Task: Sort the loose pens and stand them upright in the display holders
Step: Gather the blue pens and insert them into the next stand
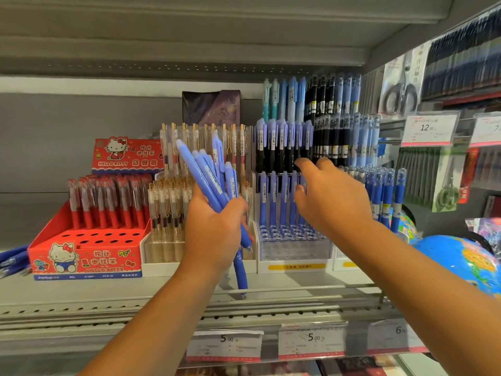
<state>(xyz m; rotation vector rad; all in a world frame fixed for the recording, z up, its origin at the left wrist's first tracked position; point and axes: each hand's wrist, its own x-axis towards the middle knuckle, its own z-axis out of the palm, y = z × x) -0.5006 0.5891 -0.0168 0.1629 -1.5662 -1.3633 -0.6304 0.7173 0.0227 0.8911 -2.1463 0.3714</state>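
The bundle of blue pens (208, 175) is held in the left hand (214, 226), in front of the shelf displays and just left of the clear holder (294, 252). The fingers curl round the lower barrels, so the caps fan upward and apart. This grip probably leaves each pen free to be picked off singly. One pen hangs lower than the rest, tip down, below the hand. The pens have matt blue-violet barrels, rounded caps of the same colour, clips and a white label strip.

The right hand (330, 194) reaches toward the holder with fingers spread and lightly bent, and it holds nothing. It cannot be told whether the thumb touches the standing pens (273, 196). These match the bundle, so this holder is the probable destination. Its back row is filled upright and its front holes (287, 232) are vacant.

Further left stands a red box (86, 256) of red pens. More loose pens (12, 257) lie on the shelf (162, 287) at the far left.
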